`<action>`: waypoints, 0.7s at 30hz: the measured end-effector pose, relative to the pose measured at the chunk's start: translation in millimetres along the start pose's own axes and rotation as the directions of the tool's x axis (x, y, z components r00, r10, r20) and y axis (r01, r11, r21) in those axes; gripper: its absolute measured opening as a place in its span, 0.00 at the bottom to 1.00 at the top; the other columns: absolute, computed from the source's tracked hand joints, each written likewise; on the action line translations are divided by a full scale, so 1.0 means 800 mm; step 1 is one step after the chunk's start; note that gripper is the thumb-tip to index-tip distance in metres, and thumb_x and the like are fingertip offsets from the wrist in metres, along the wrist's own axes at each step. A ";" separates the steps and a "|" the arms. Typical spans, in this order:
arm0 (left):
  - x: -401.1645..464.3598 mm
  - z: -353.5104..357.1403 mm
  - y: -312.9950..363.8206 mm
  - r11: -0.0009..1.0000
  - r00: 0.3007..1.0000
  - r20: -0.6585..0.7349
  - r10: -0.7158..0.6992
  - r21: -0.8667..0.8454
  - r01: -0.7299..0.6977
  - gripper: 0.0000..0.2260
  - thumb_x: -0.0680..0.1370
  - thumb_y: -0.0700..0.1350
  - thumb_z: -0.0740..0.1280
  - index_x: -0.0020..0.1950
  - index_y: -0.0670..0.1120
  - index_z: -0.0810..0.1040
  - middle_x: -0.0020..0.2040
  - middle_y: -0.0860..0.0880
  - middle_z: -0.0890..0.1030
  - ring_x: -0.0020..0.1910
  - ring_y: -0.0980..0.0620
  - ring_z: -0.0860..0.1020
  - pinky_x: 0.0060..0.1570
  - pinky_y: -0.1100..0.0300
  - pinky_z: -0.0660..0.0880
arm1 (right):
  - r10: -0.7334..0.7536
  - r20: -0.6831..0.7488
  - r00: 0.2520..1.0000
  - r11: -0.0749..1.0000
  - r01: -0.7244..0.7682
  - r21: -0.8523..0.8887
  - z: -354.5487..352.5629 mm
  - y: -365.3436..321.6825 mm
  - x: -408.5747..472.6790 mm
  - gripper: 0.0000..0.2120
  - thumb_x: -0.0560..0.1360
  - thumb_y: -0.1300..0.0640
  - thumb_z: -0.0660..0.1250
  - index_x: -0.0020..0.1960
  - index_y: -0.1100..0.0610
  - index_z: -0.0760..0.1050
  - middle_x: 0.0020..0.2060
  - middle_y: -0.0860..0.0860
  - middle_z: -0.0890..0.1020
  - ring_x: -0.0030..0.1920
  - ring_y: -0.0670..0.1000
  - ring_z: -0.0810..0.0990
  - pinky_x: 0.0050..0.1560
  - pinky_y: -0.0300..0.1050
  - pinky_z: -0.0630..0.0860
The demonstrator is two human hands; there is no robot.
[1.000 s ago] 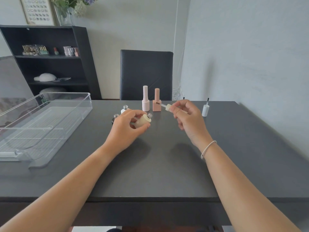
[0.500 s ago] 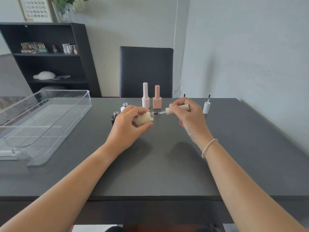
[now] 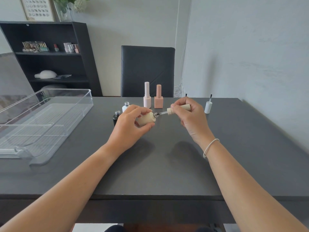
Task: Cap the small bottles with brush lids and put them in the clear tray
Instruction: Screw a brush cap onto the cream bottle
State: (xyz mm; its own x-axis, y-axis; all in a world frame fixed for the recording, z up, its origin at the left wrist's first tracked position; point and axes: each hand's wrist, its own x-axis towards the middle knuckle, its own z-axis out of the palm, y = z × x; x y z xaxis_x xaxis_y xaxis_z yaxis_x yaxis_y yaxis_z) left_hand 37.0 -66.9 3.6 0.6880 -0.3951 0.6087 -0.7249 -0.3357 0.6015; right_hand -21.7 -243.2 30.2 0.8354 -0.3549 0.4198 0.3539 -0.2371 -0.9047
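Clear plastic tray (image 3: 50,114) sits on the table's left, well apart from my hands, nothing in it. My left hand (image 3: 127,128) grips the cream round bottle (image 3: 146,119), tipped sideways. My right hand (image 3: 190,118) pinches the cream ribbed brush lid (image 3: 179,108), brush tip just at the neck. Risks: brush misses the opening and bends, tilted bottle leaks, threads cross. Black open bottle (image 3: 116,117) near my left knuckles could tip.

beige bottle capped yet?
Not yet. The beige bottle, tilted in the left hand, shows its bare neck; only the brush tip of the lid in the right hand reaches it.
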 end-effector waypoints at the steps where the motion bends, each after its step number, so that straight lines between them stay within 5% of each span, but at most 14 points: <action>1: 0.000 0.000 0.000 1.000 1.000 0.005 0.003 0.004 -0.003 0.13 0.69 0.43 0.74 0.52 0.50 0.78 0.48 0.52 0.76 0.46 0.57 0.73 0.42 0.70 0.72 | -0.003 0.003 1.000 1.000 0.003 -0.007 0.000 0.000 -0.001 0.11 0.71 0.60 0.67 0.32 0.52 0.72 0.19 0.40 0.69 0.22 0.42 0.64 0.23 0.29 0.60; 14: -0.002 0.002 0.006 0.999 0.998 0.048 0.045 0.010 -0.046 0.14 0.69 0.42 0.73 0.53 0.49 0.79 0.46 0.59 0.74 0.46 0.63 0.72 0.43 0.72 0.70 | -0.100 0.241 0.965 0.969 0.150 -0.199 0.005 0.009 -0.007 0.04 0.73 0.64 0.63 0.41 0.57 0.73 0.26 0.39 0.74 0.26 0.40 0.68 0.28 0.28 0.63; 21: -0.003 0.001 0.006 0.999 0.997 0.057 0.047 0.012 -0.048 0.13 0.69 0.41 0.73 0.52 0.50 0.79 0.45 0.58 0.74 0.46 0.62 0.72 0.44 0.72 0.69 | -0.072 0.164 0.984 0.895 0.136 -0.424 0.005 0.018 -0.002 0.20 0.75 0.42 0.60 0.31 0.55 0.66 0.22 0.46 0.66 0.25 0.45 0.64 0.30 0.40 0.63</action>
State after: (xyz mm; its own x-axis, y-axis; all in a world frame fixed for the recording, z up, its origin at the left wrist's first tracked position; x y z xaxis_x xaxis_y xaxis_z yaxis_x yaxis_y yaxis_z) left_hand 31.9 -68.8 4.7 0.6503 -0.4586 0.6057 -0.7572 -0.3267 0.5656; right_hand -15.9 -242.7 16.1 0.8653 -0.1838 0.4663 0.2523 -0.6443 -0.7220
